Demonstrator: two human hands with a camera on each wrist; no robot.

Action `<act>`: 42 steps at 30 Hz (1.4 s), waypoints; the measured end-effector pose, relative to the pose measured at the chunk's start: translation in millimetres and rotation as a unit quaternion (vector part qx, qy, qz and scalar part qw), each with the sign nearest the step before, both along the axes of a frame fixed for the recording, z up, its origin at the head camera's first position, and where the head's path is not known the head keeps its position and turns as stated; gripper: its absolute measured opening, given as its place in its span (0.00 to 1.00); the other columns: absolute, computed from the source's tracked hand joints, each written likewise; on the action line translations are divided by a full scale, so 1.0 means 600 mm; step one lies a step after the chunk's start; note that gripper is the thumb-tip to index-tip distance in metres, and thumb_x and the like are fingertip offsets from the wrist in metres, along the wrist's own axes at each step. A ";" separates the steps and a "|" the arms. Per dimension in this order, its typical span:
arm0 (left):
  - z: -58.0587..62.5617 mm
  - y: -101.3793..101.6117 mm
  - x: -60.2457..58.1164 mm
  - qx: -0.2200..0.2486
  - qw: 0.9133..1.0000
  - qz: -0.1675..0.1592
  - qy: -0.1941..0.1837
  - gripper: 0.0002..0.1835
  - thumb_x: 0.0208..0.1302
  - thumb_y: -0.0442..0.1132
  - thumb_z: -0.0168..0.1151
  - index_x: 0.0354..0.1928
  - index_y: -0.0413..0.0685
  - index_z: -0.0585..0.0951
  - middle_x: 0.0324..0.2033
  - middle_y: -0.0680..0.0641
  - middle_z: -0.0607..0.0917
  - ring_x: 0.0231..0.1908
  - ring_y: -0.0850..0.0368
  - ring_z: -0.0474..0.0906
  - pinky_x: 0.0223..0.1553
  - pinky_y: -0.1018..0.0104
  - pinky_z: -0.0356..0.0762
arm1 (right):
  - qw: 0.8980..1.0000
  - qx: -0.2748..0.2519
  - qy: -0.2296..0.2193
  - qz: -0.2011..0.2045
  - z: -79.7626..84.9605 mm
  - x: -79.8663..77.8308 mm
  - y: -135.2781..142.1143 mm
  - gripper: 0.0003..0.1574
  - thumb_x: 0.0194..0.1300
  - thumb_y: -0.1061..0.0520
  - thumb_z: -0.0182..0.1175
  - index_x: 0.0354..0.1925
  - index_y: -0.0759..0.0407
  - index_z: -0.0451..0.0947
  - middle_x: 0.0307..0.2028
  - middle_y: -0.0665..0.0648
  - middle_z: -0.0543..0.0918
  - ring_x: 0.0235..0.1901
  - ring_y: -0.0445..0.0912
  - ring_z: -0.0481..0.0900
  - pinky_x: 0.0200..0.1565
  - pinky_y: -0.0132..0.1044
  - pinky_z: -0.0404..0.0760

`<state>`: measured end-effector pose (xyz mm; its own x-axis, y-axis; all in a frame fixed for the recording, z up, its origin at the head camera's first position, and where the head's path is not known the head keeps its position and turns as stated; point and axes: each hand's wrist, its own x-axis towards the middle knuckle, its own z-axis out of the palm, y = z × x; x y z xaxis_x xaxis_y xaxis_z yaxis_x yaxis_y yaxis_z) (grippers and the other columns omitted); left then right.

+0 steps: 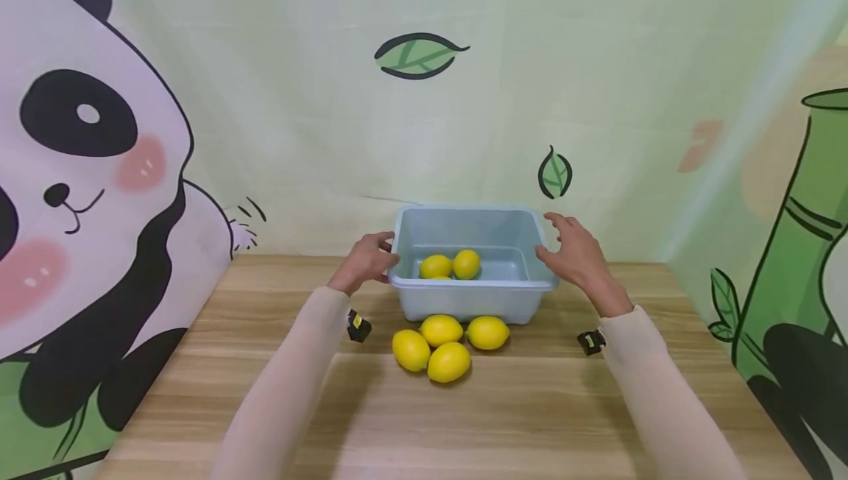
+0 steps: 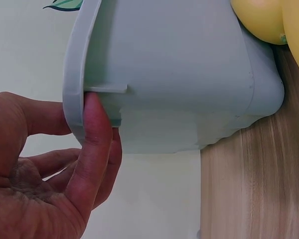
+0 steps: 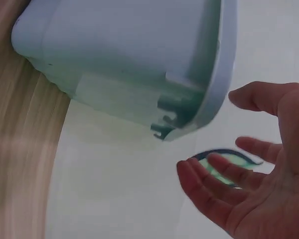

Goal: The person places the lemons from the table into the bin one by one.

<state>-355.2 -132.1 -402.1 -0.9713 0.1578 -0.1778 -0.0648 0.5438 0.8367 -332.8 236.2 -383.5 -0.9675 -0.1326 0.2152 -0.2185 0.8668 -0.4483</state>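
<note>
A pale blue plastic basin stands on the table with a few yellow lemons inside, one mostly hidden by the front wall. My left hand pinches its left rim; in the left wrist view the index finger hooks under the lip and the thumb lies against the outer edge. On the opposite side, my right hand is beside the right rim, fingers spread and loosely bent. The right wrist view has its thumb close to the rim, with a gap between the other fingers and the basin.
Several more lemons lie grouped on the wooden table just before the basin's front wall. Behind the basin hangs a pale green cloth backdrop printed with leaves, pandas and bamboo. Small black devices sit at both wrists.
</note>
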 end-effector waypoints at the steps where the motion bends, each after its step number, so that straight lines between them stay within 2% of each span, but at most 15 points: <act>1: -0.001 -0.001 0.000 -0.001 1.000 0.000 0.001 0.35 0.67 0.36 0.57 0.75 0.43 0.59 0.61 0.35 0.73 0.54 0.38 0.79 0.34 0.63 0.87 | 1.000 -0.013 -0.008 -0.004 -0.002 0.001 0.004 0.42 0.66 0.50 0.57 0.73 0.61 0.57 0.65 0.71 0.69 0.57 0.65 0.76 0.55 0.60 0.77; 6: -0.003 -0.002 0.000 -0.002 1.000 -0.003 0.004 0.35 0.67 0.37 0.57 0.75 0.44 0.59 0.61 0.35 0.73 0.54 0.38 0.79 0.35 0.63 0.87 | 0.993 -0.089 -0.071 -0.014 -0.010 0.003 0.021 0.44 0.68 0.49 0.57 0.75 0.61 0.52 0.65 0.72 0.69 0.59 0.66 0.76 0.53 0.56 0.81; 11: -0.004 -0.002 0.001 0.001 1.000 -0.005 -0.001 0.35 0.67 0.37 0.57 0.75 0.46 0.60 0.61 0.36 0.73 0.53 0.40 0.79 0.36 0.63 0.87 | 0.980 -0.154 -0.127 -0.012 -0.020 0.005 0.027 0.45 0.69 0.49 0.57 0.75 0.61 0.51 0.66 0.72 0.69 0.58 0.64 0.77 0.46 0.46 0.86; 15: -0.004 -0.002 0.001 0.002 1.000 -0.003 0.001 0.34 0.67 0.37 0.57 0.74 0.46 0.60 0.61 0.36 0.73 0.53 0.39 0.80 0.36 0.63 0.87 | 0.969 -0.191 -0.158 -0.009 -0.027 0.004 0.026 0.43 0.70 0.51 0.55 0.75 0.62 0.50 0.67 0.72 0.67 0.59 0.64 0.76 0.47 0.44 0.86; 22: -0.004 -0.002 0.001 0.001 1.000 0.000 -0.006 0.34 0.68 0.37 0.57 0.75 0.47 0.60 0.61 0.36 0.73 0.55 0.37 0.78 0.37 0.63 0.87 | 0.944 -0.260 -0.203 -0.013 -0.042 -0.004 0.026 0.39 0.72 0.54 0.51 0.75 0.63 0.53 0.68 0.72 0.65 0.61 0.61 0.72 0.48 0.41 0.85; 29: -0.003 -0.002 0.002 0.000 1.000 0.005 -0.007 0.35 0.67 0.37 0.57 0.75 0.46 0.60 0.61 0.36 0.73 0.53 0.40 0.79 0.35 0.63 0.87 | 0.917 -0.332 -0.221 -0.003 -0.056 -0.008 0.031 0.36 0.73 0.58 0.50 0.75 0.60 0.53 0.66 0.68 0.65 0.61 0.58 0.71 0.47 0.36 0.85; 35: -0.001 -0.002 0.005 -0.001 1.000 0.004 0.001 0.35 0.67 0.37 0.57 0.74 0.46 0.60 0.60 0.36 0.73 0.52 0.40 0.79 0.35 0.63 0.87 | 0.909 -0.354 -0.220 -0.001 -0.064 -0.011 0.032 0.37 0.73 0.58 0.51 0.75 0.61 0.52 0.66 0.68 0.62 0.62 0.59 0.69 0.45 0.32 0.84; 42: -0.003 0.000 0.003 0.003 1.000 0.000 -0.002 0.34 0.68 0.37 0.58 0.74 0.45 0.60 0.60 0.36 0.73 0.52 0.40 0.80 0.38 0.62 0.87 | 0.908 -0.357 -0.219 -0.007 -0.062 -0.011 0.032 0.37 0.73 0.60 0.50 0.75 0.61 0.52 0.66 0.68 0.63 0.59 0.57 0.70 0.45 0.32 0.84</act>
